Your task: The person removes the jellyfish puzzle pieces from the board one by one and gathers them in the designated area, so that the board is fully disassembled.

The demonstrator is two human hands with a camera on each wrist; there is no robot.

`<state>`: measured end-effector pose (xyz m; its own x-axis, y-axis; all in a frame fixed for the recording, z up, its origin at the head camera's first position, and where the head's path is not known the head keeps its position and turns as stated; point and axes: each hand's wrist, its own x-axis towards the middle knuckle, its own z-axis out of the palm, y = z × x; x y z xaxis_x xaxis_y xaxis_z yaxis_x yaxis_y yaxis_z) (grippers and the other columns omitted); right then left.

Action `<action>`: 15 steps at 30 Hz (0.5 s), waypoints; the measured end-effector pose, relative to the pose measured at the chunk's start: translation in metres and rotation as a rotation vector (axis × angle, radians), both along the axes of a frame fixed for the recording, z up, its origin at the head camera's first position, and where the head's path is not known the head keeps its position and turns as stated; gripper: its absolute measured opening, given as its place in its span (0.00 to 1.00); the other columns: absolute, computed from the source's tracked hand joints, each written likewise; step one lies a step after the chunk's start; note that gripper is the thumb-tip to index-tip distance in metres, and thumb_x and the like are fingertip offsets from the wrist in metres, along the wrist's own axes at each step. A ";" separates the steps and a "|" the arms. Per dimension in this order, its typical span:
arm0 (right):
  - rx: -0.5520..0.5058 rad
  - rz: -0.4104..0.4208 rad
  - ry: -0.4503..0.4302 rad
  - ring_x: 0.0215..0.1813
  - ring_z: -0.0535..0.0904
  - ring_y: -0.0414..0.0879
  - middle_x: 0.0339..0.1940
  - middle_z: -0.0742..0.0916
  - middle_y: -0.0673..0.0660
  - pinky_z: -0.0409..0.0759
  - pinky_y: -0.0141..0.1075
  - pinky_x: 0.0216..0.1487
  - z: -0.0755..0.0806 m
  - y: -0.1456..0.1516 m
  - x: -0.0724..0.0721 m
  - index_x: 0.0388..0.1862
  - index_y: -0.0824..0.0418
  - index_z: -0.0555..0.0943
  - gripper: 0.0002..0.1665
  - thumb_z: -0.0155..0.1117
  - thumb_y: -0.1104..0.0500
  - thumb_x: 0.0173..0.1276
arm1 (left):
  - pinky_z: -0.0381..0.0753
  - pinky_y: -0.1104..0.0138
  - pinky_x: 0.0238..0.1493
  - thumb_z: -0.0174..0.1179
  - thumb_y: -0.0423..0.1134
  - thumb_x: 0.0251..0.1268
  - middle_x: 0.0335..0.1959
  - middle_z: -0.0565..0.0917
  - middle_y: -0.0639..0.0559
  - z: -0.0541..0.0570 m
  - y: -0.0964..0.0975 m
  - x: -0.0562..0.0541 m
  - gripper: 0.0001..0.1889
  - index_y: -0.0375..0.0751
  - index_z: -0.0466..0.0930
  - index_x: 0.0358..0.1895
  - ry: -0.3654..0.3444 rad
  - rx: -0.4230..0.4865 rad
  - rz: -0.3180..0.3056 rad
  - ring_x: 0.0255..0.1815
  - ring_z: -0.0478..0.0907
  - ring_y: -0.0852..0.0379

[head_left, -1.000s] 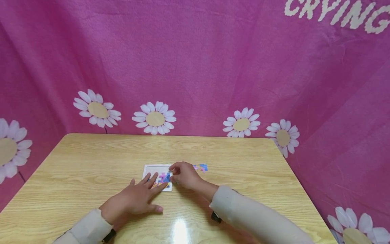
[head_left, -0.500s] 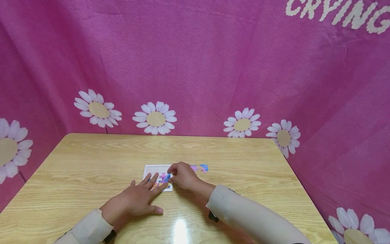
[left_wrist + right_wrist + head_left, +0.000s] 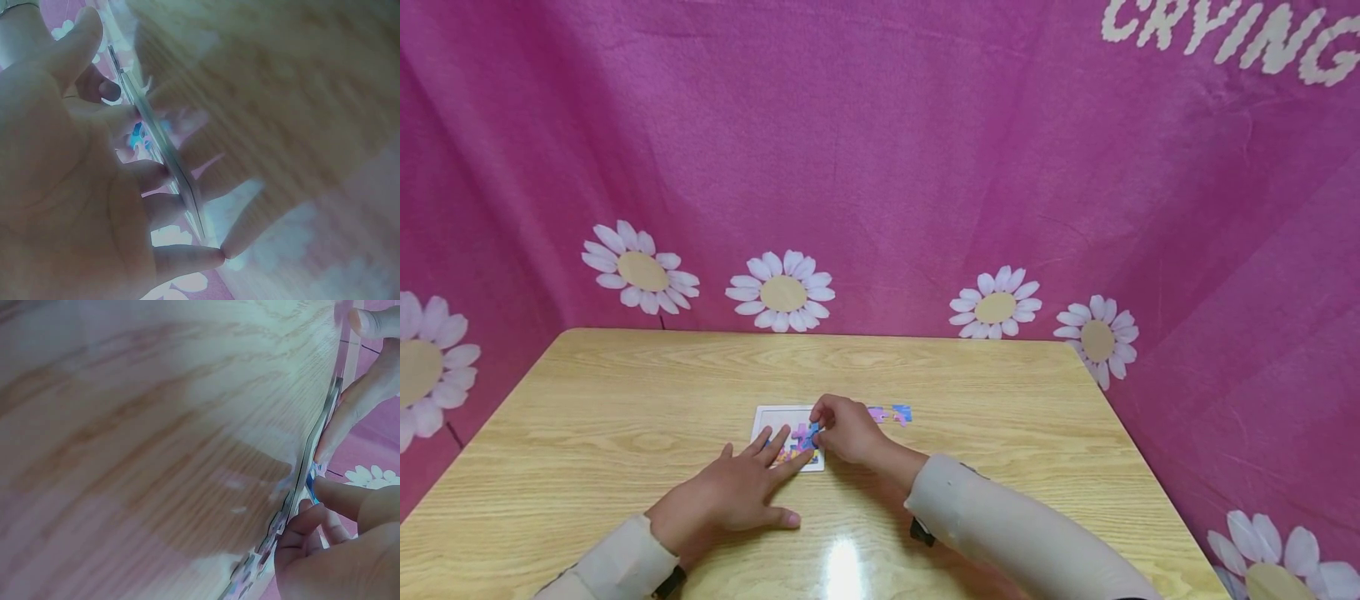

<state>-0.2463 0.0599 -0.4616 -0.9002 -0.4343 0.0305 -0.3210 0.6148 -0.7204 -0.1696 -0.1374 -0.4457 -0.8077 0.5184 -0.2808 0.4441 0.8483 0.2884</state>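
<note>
A small white puzzle tray (image 3: 775, 407) lies on the table, with pink, blue and yellow jigsaw pieces (image 3: 801, 436) filling part of it. My left hand (image 3: 730, 492) is spread flat, its fingers resting across the tray's near side and its thumb out on the wood. Over the tray's right edge, my right hand (image 3: 850, 431) pinches a blue jigsaw piece (image 3: 310, 485) between thumb and fingers, down at the assembled pieces. The right wrist view shows that piece low against the tray edge (image 3: 305, 456). Those right fingers hide part of the tray's right side.
More loose jigsaw pieces (image 3: 901, 413), pink and blue, lie right of the tray, partly behind my right hand. The wooden table (image 3: 1000, 400) runs back to a magenta curtain (image 3: 880, 167) printed with white daisies. A shiny light reflection (image 3: 844, 567) falls near the front.
My right hand has shifted slightly left over the tray's right edge, uncovering a little more of the loose pieces. The left hand has stayed in place.
</note>
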 end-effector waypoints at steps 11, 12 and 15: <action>0.017 0.008 -0.015 0.37 0.80 0.39 0.34 0.89 0.56 0.78 0.32 0.41 -0.002 -0.002 -0.002 0.41 0.60 0.86 0.10 0.72 0.72 0.64 | 0.56 0.23 0.66 0.60 0.73 0.62 0.84 0.50 0.37 -0.002 0.000 0.000 0.48 0.59 0.58 0.82 0.007 0.001 -0.005 0.84 0.46 0.32; 0.019 0.010 -0.013 0.37 0.80 0.39 0.34 0.89 0.56 0.78 0.32 0.41 -0.002 -0.002 -0.002 0.40 0.60 0.86 0.10 0.71 0.72 0.64 | 0.56 0.23 0.66 0.60 0.73 0.62 0.84 0.50 0.37 -0.002 -0.001 0.000 0.48 0.59 0.58 0.82 0.007 0.002 -0.004 0.84 0.46 0.32; 0.022 0.008 -0.008 0.36 0.79 0.39 0.33 0.89 0.55 0.77 0.32 0.40 -0.002 -0.002 -0.002 0.40 0.60 0.86 0.09 0.71 0.71 0.65 | 0.56 0.23 0.66 0.60 0.73 0.62 0.84 0.50 0.38 -0.002 -0.001 0.000 0.48 0.60 0.58 0.82 0.009 -0.001 -0.004 0.84 0.46 0.32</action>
